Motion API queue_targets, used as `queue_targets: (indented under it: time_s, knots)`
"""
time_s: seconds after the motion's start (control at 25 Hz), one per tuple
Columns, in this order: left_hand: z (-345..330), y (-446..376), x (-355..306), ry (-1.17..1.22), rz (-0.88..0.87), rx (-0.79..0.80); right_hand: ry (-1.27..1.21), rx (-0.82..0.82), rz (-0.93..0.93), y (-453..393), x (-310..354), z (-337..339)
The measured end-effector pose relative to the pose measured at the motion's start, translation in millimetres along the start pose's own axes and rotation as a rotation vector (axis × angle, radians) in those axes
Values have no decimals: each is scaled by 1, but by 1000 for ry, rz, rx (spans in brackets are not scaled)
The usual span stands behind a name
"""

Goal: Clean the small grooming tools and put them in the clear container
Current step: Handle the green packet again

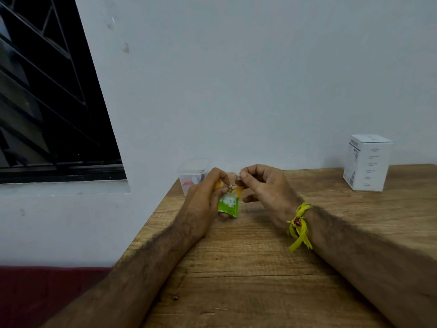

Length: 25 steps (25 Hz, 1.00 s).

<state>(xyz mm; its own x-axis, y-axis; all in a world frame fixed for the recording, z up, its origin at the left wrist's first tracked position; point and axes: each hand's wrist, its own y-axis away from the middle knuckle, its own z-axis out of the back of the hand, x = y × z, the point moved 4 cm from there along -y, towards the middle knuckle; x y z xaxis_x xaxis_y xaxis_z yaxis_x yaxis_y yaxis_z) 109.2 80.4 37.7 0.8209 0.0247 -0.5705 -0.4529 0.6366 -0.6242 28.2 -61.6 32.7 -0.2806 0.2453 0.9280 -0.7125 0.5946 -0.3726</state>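
My left hand [205, 192] grips a small green and orange sachet [229, 202] just above the wooden table [248, 268]. My right hand [262, 185] pinches a small white bit [237, 174] at the sachet's top, between thumb and forefinger. Behind my left hand, at the table's far left corner, stands the clear container [192, 174]. Something red and some small metal items show through its wall, partly hidden by my fingers.
A white cardboard box [367, 163] stands at the far right of the table against the wall. The table's left edge runs diagonally beside a dark red surface [47, 297]. A barred window [47, 102] is at the left.
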Motion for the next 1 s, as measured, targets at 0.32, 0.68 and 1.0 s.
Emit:
queue_targets:
  time_s: [0.32, 0.68, 1.0]
  knots:
    - [0, -1, 3, -15, 1, -22, 306, 119, 203, 0, 0, -4]
    - [-1, -2, 6, -54, -6, -21, 341, 85, 207, -4, -5, 1]
    - [0, -1, 4, -6, -1, -12, 328, 94, 163, -4, -5, 0]
